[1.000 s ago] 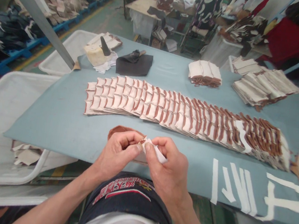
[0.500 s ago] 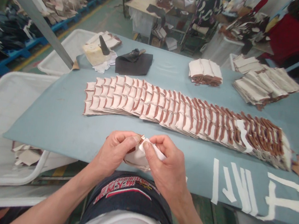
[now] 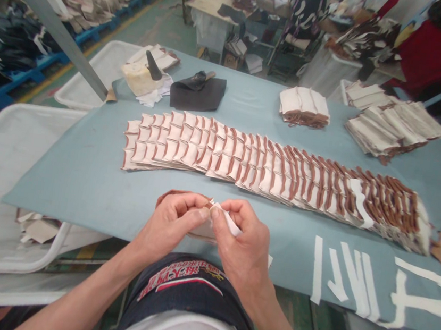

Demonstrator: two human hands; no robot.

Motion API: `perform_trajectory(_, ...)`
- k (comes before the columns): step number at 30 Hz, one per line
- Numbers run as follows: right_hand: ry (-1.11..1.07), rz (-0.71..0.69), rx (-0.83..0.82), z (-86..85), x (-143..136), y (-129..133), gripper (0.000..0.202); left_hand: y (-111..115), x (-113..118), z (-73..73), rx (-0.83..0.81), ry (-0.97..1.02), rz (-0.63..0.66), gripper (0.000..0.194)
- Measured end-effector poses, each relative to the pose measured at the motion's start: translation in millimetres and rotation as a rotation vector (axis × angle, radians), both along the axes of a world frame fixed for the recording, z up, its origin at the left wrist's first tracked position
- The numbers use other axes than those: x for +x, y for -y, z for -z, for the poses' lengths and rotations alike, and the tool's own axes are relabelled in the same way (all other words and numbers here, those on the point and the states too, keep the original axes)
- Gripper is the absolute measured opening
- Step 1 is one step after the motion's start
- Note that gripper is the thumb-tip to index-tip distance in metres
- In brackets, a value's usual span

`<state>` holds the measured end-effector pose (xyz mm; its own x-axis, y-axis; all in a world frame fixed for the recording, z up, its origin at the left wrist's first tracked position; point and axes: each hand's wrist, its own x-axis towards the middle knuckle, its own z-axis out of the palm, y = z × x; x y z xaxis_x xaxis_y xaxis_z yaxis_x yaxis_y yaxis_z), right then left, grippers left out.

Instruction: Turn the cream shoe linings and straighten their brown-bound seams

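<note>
Close to the table's front edge, my left hand (image 3: 175, 221) pinches a brown-edged piece (image 3: 202, 231) with its thumb and forefinger; part of the brown edge shows behind the knuckles. Touching it at the fingertips, my right hand (image 3: 241, 237) is closed on a white strip (image 3: 231, 224). The palms hide much of both items. Beyond my hands lies a long row of overlapping cream pieces (image 3: 222, 152) with brown edges, and a white strip (image 3: 360, 202) rests across its right part.
Loose white strips (image 3: 355, 278) lie on the blue table (image 3: 93, 181) at right. Behind the row are a black cloth (image 3: 197, 93), a dark cone (image 3: 153, 66) and stacked pieces (image 3: 304, 106). White bins (image 3: 20, 124) stand at left. A person in patterned clothing (image 3: 307, 10) is at the back.
The brown-edged piece has turned, so its edge now shows behind my left hand and less of its pale face is visible between my hands. Both hands have stayed nearly in place.
</note>
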<state>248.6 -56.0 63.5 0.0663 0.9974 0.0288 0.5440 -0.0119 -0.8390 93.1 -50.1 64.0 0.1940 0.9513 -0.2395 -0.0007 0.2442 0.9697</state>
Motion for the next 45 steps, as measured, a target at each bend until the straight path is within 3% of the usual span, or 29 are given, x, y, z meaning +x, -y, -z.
perform_trajectory(8,-0.015,0.012,0.011,5.7,-2,0,0.022,0,8,-3.2,0.002,-0.048,-0.056,0.022)
perform_trajectory(20,-0.243,-0.095,-0.097,1.9,2,-3,0.019,4,13,-7.3,0.207,-0.278,-0.134,0.014)
perform_trajectory(24,-0.443,-0.135,-0.246,1.1,5,-6,0.023,5,15,-7.1,0.261,-0.314,-0.123,0.014)
perform_trajectory(27,-0.607,-0.242,-0.427,0.8,9,-12,0.029,5,15,-7.3,0.296,-0.343,-0.109,0.015)
perform_trajectory(31,-0.666,-0.346,-0.52,2.2,13,-15,0.027,6,15,-6.8,0.342,-0.38,-0.089,0.018)
perform_trajectory(35,-0.616,-0.356,-0.438,8.1,12,-13,0.024,7,18,-5.7,0.363,-0.381,-0.107,0.018)
perform_trajectory(41,-0.418,-0.493,-0.198,18.9,16,-16,0.032,3,19,-4.3,0.156,-0.226,-0.055,0.017)
perform_trajectory(45,-0.282,-0.469,-0.08,16.5,17,-19,0.034,3,22,-8.7,0.192,-0.202,-0.115,0.015)
